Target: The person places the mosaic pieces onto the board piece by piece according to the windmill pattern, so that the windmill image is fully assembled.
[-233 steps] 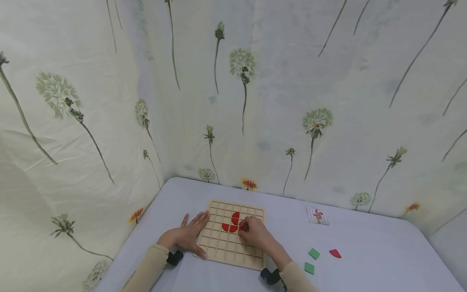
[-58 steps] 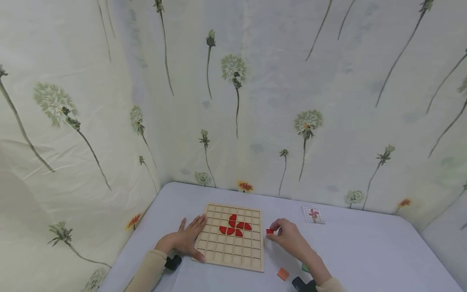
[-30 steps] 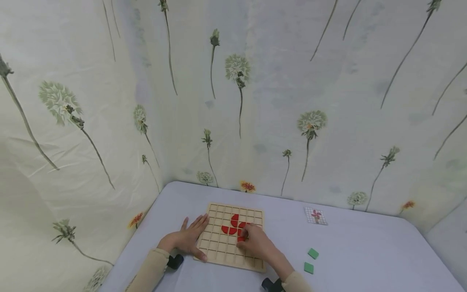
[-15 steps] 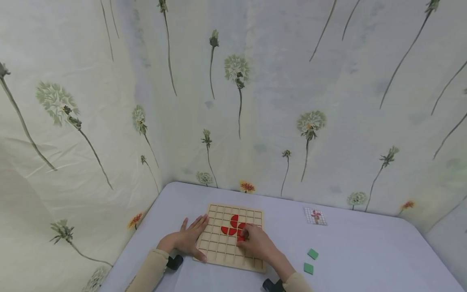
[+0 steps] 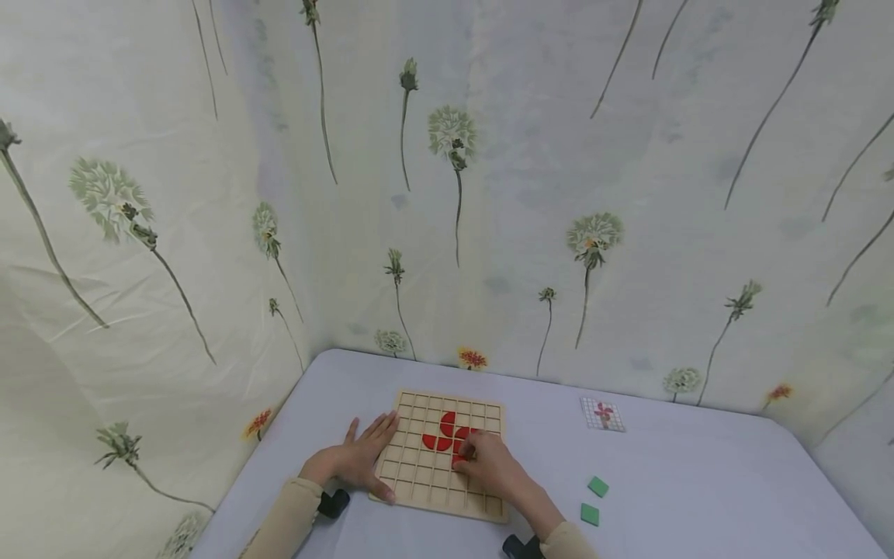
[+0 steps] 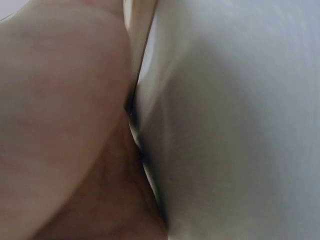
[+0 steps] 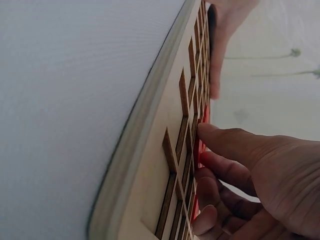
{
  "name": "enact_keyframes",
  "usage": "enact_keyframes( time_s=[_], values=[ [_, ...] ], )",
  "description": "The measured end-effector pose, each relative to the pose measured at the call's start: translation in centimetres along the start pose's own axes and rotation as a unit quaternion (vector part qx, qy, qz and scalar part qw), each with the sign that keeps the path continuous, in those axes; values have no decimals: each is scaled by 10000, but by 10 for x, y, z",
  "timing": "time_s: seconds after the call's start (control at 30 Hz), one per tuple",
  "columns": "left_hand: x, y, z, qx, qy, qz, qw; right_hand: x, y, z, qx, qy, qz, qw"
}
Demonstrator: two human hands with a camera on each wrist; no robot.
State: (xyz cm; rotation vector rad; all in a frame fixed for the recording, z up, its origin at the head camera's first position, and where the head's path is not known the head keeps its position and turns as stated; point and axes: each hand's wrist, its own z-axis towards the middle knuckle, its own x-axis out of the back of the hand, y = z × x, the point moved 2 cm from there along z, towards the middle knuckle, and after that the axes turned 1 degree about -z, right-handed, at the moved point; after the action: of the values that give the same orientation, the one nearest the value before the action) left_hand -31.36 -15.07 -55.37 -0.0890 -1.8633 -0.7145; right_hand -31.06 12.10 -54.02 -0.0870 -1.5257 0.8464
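Note:
A square wooden grid board (image 5: 417, 483) lies on the table, with several red quarter-round tiles (image 5: 437, 442) set in its middle cells like a pinwheel. My left hand (image 5: 355, 460) is spread flat at the board's left side, fingertips and thumb on its edge. Over the board, my right hand (image 5: 491, 464) pinches a red tile (image 5: 457, 460) just below the pinwheel's centre; the fingers cover part of it and neighbouring tiles. In the right wrist view, thumb and forefinger meet at the red piece (image 7: 201, 147) on the grid. The left wrist view is mostly blurred skin and tabletop.
Two green square tiles (image 5: 597, 487) lie on the tabletop right of the board. Farther back is a small gridded card (image 5: 603, 414) with a printed red pinwheel shape. Flower-patterned cloth (image 5: 517, 233) hangs behind and left of the table.
My right hand has carried a red tile from right of the board onto it and stays there over the last second. Earlier, more red tiles joined the pinwheel. My left hand stays put.

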Motion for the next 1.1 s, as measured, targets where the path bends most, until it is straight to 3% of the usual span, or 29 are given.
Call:
enact_keyframes(
  time_s=[0.7, 0.93, 1.1],
  values=[
    [0, 0, -1, -39, 21, 63, 10000, 6, -4, -2, -11, -266, 169, 9995],
    [0, 1, 0, -30, 35, 48, 10000, 22, 2, -11, -17, -180, 232, 9996],
    [-1, 0, 1, 10, 24, 56, 10000, 41, 11, -25, -417, -179, 291, 9985]
  ],
)
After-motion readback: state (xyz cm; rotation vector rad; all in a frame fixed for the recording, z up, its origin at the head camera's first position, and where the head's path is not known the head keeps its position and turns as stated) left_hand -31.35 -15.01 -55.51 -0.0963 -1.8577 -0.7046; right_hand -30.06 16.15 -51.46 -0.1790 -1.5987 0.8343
